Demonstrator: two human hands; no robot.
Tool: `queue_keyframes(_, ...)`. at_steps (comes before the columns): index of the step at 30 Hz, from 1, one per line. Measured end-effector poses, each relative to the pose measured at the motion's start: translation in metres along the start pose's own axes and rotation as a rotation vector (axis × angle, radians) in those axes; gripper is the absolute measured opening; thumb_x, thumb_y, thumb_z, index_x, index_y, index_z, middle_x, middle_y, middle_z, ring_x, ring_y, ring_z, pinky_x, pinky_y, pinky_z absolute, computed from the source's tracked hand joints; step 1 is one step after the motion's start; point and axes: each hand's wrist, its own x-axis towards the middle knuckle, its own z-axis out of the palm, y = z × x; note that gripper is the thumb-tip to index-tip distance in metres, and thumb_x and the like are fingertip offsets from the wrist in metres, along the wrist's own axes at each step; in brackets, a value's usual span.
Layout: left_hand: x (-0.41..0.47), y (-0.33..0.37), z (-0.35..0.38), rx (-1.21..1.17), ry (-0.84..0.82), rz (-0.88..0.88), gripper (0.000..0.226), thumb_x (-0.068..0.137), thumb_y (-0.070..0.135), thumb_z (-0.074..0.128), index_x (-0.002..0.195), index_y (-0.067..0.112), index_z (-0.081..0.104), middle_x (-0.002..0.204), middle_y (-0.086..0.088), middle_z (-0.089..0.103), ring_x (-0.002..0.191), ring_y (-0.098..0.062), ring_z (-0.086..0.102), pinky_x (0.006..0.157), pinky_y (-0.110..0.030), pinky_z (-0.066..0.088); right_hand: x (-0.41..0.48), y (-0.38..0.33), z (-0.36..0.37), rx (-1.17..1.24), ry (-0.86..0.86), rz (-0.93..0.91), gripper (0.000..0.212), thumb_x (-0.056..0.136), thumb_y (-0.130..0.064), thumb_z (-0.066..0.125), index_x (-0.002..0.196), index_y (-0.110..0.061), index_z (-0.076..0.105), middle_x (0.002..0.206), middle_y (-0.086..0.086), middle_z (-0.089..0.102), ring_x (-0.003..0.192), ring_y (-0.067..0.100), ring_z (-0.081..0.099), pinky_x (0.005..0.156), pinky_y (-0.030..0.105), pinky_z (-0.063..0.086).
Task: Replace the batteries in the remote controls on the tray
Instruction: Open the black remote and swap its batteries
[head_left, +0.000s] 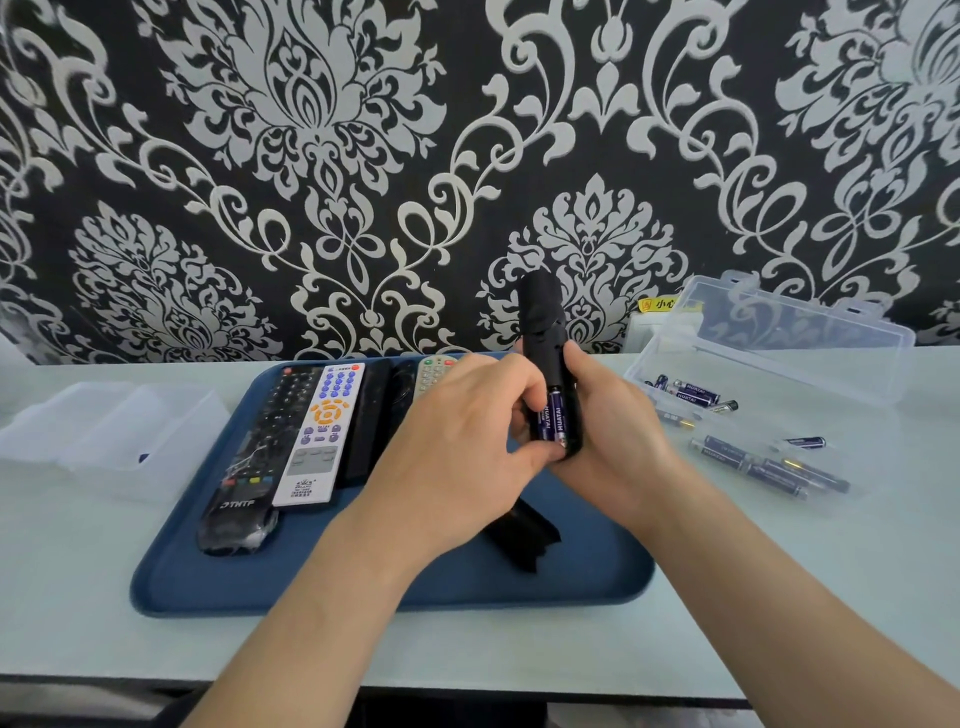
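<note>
- Head view: my right hand (613, 431) is wrapped round the remote (543, 322) from behind, fingers curled on its far edge, holding it upright above the tray (363, 587).
- My left hand (467, 447) curls in against the remote's lower end, with the thumb pressing near the foot of the batteries (553, 421).
- Two batteries sit side by side in the open bay. Their purple labels match the spares, so I judge them to be new ones being seated, though I cannot be sure.
- One cover (522, 535) lies on the tray below my hands, so closing this remote is not yet done.
- Four more remotes lie face up on the tray: the TNTF remote (249, 467), white remote (322, 431), slim black remote (369, 421) and beige remote (434, 371).
- Another dark shape between the last two may be a fifth, half hidden by my left hand.
- Nothing shows whether these have been done. I guess most of the job is left.
- One open box (769, 338) stands to the right with about four or five spares (691, 392) in it.
- More loose batteries (769, 462) lie on the table (779, 597) near it. There are roughly five or six, too blurred to count exactly.
- One shut clear box (104, 431) sits left of the tray.
</note>
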Motion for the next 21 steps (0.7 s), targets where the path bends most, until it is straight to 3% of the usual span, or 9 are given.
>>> queue_keyframes(2,0.0,0.001,0.0,0.034,0.009,0.02,0.035,0.072,0.03,0.077,0.088,0.03,0.045,0.09,0.01,0.057,0.086,-0.006,0.051,0.075,-0.024,0.04,-0.001,-0.001,0.001,0.017,-0.002,-0.005,0.031,0.103,-0.036,0.042,0.122,-0.015,0.054,0.092,0.011,0.053,0.067,0.017,0.057,0.063,0.028,0.049)
queue_keyframes(5,0.0,0.003,0.001,0.073,0.029,0.05,0.03,0.075,0.029,0.075,0.09,0.025,0.049,0.091,0.009,0.06,0.089,-0.007,0.053,0.076,-0.026,0.041,-0.003,-0.003,0.003,0.01,0.007,-0.045,0.023,0.104,-0.032,0.042,0.114,-0.015,0.052,0.077,0.009,0.049,0.063,0.016,0.051,0.053,0.025,0.05)
queue_keyframes(11,0.003,0.007,0.002,0.009,-0.027,0.003,0.033,0.076,0.025,0.075,0.086,0.026,0.043,0.09,0.012,0.057,0.091,-0.003,0.047,0.078,-0.026,0.04,-0.009,-0.003,0.006,-0.092,0.006,-0.149,0.008,0.1,-0.017,0.042,0.102,-0.014,0.049,0.065,0.005,0.047,0.057,0.013,0.052,0.052,0.024,0.049)
queue_keyframes(13,0.004,0.004,0.002,-0.05,-0.047,-0.044,0.037,0.072,0.024,0.078,0.083,0.026,0.043,0.085,0.013,0.055,0.089,-0.005,0.048,0.078,-0.024,0.042,-0.009,-0.003,0.007,-0.138,-0.015,-0.162,0.012,0.099,-0.015,0.042,0.1,-0.011,0.053,0.067,0.006,0.049,0.056,0.013,0.055,0.055,0.025,0.05)
queue_keyframes(17,0.004,0.001,0.002,-0.178,-0.03,-0.134,0.041,0.066,0.018,0.084,0.084,0.024,0.047,0.084,0.007,0.053,0.08,-0.003,0.05,0.071,-0.007,0.037,-0.009,0.003,0.008,-0.235,-0.024,-0.16,0.027,0.1,-0.017,0.038,0.087,-0.003,0.057,0.07,0.008,0.06,0.062,0.02,0.058,0.061,0.032,0.046)
queue_keyframes(21,0.005,0.002,0.002,-0.29,0.01,-0.154,0.037,0.069,0.011,0.081,0.084,0.022,0.048,0.082,0.004,0.052,0.07,-0.009,0.05,0.063,-0.017,0.043,-0.011,0.006,0.009,-0.212,-0.038,-0.132,0.033,0.104,-0.022,0.035,0.082,-0.01,0.056,0.075,0.008,0.062,0.065,0.02,0.06,0.065,0.033,0.046)
